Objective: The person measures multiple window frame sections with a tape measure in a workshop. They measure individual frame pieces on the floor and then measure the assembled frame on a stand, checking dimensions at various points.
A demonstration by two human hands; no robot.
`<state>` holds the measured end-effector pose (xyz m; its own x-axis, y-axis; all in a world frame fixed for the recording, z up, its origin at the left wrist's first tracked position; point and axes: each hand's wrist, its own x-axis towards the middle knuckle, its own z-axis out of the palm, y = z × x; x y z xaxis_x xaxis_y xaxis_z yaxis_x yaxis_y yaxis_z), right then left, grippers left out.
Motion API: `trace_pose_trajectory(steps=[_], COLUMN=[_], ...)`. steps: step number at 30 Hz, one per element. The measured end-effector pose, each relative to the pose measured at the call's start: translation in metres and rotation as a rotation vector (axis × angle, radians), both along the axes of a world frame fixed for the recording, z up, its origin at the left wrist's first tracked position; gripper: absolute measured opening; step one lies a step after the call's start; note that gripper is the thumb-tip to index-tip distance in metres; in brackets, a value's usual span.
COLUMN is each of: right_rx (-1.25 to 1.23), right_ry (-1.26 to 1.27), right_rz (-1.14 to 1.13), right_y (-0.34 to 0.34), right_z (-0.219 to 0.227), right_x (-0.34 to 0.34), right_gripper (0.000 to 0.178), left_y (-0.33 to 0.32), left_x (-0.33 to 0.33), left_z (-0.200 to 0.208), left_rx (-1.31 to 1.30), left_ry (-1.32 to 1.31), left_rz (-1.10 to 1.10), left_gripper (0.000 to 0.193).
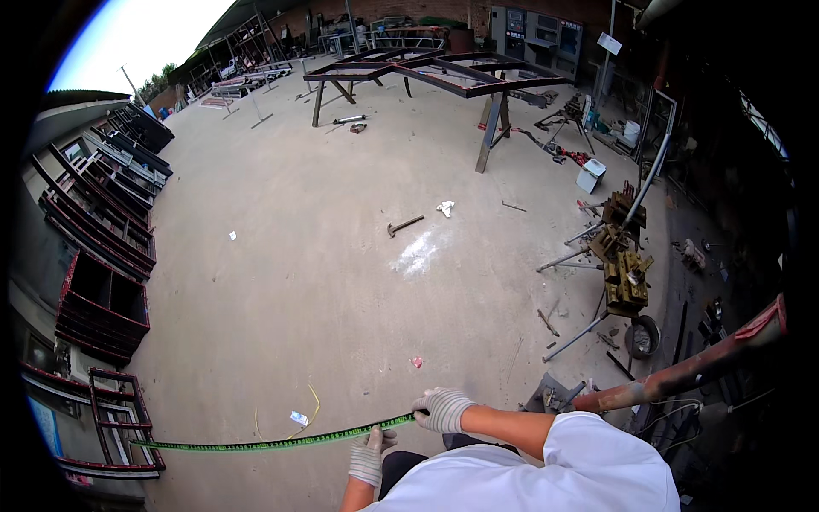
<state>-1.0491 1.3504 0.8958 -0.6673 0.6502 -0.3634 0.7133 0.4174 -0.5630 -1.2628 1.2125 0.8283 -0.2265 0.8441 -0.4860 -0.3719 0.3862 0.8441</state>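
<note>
A green and black tape measure [281,443] runs nearly level across the lower picture, its blade drawn out to the left. Its far left end meets a dark red and black metal frame [128,420] leaning by the wall; whether it is hooked there I cannot tell. My right hand [442,410], in a striped light glove, is closed round the right end of the tape; the case is hidden in it. Just left of it and lower, my left hand [368,458], gloved alike, pinches the blade's lower edge between thumb and fingers.
Stacked dark frames [102,307] line the left wall. A hammer [406,225] lies on the concrete floor beside white powder [418,254]. A large welded frame [444,72] rests on trestles ahead. Yellow-brown tripod machines [625,282] and a rusty pipe [682,375] stand at right.
</note>
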Motion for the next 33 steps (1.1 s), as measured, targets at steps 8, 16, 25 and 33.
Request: trace_pose_trajectory(steps=[8, 16, 25, 33], right_rx=[0.04, -0.075, 0.047, 0.052], right_ry=[0.01, -0.015, 0.021, -0.014], right_rz=[0.052, -0.23, -0.375, -0.143], right_y=[0.218, 0.416, 0.666, 0.924], right_z=[-0.01, -0.016, -0.013, -0.012], right_x=[-0.144, -0.255, -0.337, -0.436], right_gripper=[0.033, 0.035, 0.034, 0.03], left_y=[0.205, 0.468, 0.749, 0.958], left_x=[-0.129, -0.282, -0.365, -0.449], left_z=[-0.015, -0.023, -0.003, -0.007], left_rx=[0.067, 0.006, 0.044, 0.011], left_ry=[-0.056, 0.135, 0.121, 0.034], left_rz=[0.1, -0.272, -0.327, -0.103], left_gripper=[0.031, 0.037, 0.036, 0.033])
